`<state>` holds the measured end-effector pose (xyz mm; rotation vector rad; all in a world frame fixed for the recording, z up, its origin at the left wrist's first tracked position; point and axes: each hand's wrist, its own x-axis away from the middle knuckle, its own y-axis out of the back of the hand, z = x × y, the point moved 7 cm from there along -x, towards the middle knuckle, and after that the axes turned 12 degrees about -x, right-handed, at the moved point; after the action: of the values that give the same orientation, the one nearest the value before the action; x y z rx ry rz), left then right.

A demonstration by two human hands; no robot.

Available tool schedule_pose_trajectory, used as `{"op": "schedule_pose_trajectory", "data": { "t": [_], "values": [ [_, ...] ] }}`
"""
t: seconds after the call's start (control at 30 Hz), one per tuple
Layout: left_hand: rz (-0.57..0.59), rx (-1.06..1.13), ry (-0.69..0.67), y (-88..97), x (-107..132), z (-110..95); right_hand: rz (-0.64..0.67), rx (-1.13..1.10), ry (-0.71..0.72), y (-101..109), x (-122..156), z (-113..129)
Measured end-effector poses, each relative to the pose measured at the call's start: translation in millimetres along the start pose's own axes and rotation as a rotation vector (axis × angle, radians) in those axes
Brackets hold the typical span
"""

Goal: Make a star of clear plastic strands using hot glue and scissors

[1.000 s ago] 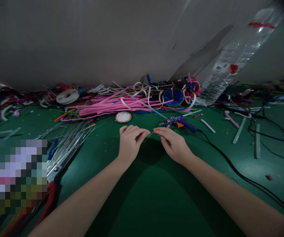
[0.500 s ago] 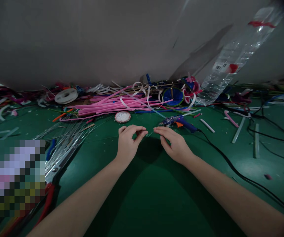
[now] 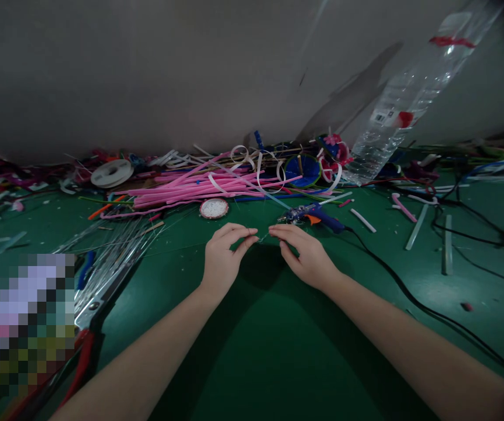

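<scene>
My left hand [image 3: 224, 253] and my right hand [image 3: 302, 252] meet fingertip to fingertip above the green table [image 3: 252, 351]. Each pinches one end of a tiny thin piece [image 3: 263, 237], perhaps wire, too small to name. A blue glue gun [image 3: 311, 215] with an orange trigger lies just beyond my right hand, its black cord [image 3: 410, 295] trailing to the right. A small round lid of white beads [image 3: 214, 207] sits just beyond my left hand.
A pile of pink strips [image 3: 199, 184] and white ribbons lies along the wall. A white tape reel [image 3: 111, 173] is at the left, a clear plastic bottle [image 3: 405, 99] leans at the right. Thin clear rods [image 3: 116, 248] and red-handled pliers [image 3: 80, 356] lie left.
Both hands stay pinched together in nearly the same place; the left fingers have shifted slightly on the small piece. The view has drifted a little.
</scene>
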<state>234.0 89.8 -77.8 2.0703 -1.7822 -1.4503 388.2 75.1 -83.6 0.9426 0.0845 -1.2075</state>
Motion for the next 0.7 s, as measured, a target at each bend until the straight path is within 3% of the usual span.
{"op": "schedule_pose_trajectory", "data": {
  "t": [0.5, 0.7],
  "values": [
    [0.036, 0.001, -0.018, -2.4, 2.5, -3.2, -0.007, -0.002, -0.001, -0.4, 0.3, -1.9],
    [0.019, 0.004, 0.076, -2.8, 3.6, 3.8, -0.001, -0.009, -0.016, -0.6, 0.1, -2.2]
  ]
}}
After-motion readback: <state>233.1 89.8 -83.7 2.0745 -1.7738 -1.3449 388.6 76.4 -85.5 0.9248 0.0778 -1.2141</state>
